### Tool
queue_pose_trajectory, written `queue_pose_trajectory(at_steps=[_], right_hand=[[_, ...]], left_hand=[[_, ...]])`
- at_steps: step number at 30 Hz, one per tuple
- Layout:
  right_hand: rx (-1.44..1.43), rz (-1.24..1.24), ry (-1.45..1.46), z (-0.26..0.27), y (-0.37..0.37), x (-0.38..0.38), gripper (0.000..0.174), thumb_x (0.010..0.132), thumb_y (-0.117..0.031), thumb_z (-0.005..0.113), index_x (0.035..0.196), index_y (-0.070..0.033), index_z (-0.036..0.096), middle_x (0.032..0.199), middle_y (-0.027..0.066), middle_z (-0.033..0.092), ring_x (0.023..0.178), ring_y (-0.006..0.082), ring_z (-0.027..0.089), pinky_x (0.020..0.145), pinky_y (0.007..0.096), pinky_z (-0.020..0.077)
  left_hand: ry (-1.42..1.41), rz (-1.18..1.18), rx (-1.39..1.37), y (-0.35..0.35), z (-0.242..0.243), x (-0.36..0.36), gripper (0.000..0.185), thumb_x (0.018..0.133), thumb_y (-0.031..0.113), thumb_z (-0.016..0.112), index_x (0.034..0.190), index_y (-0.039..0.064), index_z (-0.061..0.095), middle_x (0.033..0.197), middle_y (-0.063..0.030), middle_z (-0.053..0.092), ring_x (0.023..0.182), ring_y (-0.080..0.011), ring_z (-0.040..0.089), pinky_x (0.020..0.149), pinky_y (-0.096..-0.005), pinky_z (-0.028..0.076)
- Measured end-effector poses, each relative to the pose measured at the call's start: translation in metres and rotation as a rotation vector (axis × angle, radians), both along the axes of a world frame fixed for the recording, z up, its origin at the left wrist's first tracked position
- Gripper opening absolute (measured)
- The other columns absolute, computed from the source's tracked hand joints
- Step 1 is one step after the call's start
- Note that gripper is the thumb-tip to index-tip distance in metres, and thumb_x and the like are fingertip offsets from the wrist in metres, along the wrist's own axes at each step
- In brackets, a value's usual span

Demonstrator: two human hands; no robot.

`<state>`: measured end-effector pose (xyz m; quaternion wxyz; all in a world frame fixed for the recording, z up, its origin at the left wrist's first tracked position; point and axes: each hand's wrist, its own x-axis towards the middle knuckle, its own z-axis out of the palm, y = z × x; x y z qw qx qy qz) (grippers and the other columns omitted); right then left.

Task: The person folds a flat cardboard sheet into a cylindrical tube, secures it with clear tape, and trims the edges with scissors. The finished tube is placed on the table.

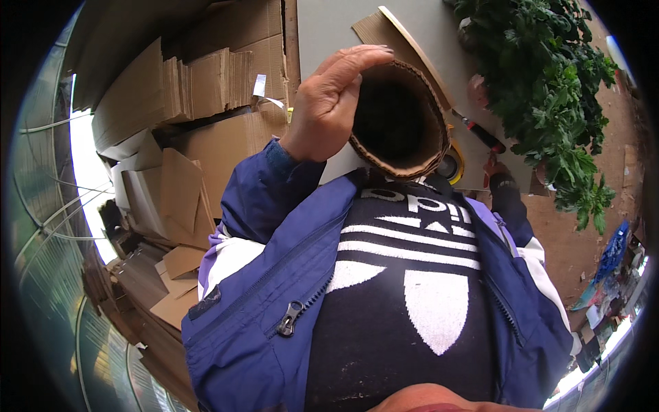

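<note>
A rolled corrugated cardboard tube (437,103) stands before my chest, its oval open end facing up. My left hand (329,100) grips its left side, fingers over the far rim and thumb against the edge. The tube's inside is too dark to make out. Farther right, my right hand (497,169) is closed around a red-handled tool (486,177), whose kind is unclear. Just beyond that hand lies a black-and-red handled tool (484,136) with a metal shaft. A yellow tape dispenser (455,162) with a roll is partly hidden behind the tube.
Leafy green cut plants (556,87) are heaped at the right of the pale tabletop (329,31). A bent cardboard strip (406,44) lies behind the tube. Stacked cardboard sheets (206,85) and cardboard pieces (180,195) fill the left. Blue plastic (612,250) and litter lie far right.
</note>
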<state>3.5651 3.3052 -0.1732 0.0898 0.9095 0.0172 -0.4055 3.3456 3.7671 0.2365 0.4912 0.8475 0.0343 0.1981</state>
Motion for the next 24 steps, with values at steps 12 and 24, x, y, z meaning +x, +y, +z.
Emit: queue_pose_trajectory(at_steps=[12, 24], right_hand=[[0.503, -0.630, 0.033, 0.123, -0.042, -0.089, 0.025, 0.078, -0.021, 0.073, 0.097, -0.005, 0.068, 0.076, 0.0097, 0.067, 0.063, 0.0207, 0.066, 0.059, 0.0357, 0.0526], [1.080, 0.089, -0.479, 0.423, 0.130, -0.197, 0.071, 0.071, -0.012, 0.073, 0.139, -0.006, 0.053, 0.103, 0.0122, 0.062, 0.095, 0.0273, 0.060, 0.087, 0.0367, 0.0499]], left_hand=[[0.174, -0.394, 0.636, 0.036, 0.023, 0.050, 0.016, 0.092, 0.021, 0.066, 0.103, 0.012, 0.073, 0.100, -0.0093, 0.071, 0.091, -0.0298, 0.068, 0.078, -0.0375, 0.056], [0.247, -0.562, -0.686, -0.010, 0.003, 0.035, 0.028, 0.095, -0.008, 0.042, 0.114, -0.001, 0.061, 0.114, -0.0074, 0.066, 0.112, -0.0153, 0.060, 0.103, -0.0285, 0.044]])
